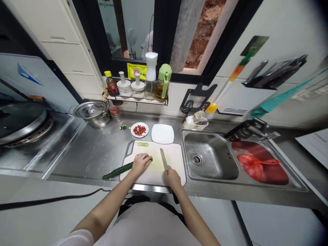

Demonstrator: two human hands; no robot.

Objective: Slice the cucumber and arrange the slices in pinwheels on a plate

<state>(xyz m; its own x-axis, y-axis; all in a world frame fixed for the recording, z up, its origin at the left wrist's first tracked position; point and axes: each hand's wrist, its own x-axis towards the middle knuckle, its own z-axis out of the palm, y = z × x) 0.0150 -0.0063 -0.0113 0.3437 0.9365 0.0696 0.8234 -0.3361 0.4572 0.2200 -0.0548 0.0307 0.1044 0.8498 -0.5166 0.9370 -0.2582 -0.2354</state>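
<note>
A white cutting board (156, 171) lies on the steel counter. My left hand (140, 163) is closed over the right end of a long green cucumber (118, 171), whose left part sticks out past the board's edge. In my right hand (172, 177) is a knife (163, 158), its blade pointing away from me over the board, a short way right of the cucumber's end. A row of cucumber slices (142, 144) rests near the board's far left corner. Behind the board are a plate of chopped red pieces (139, 130) and a bare white plate (162, 133).
On the right is a steel sink (210, 157) with a red bag (252, 166) in its second basin. A lidded pot (96, 116) stands at the back left, near a jar (116, 114). Bottles fill a wall shelf (138, 100). A wok (20, 119) sits far left.
</note>
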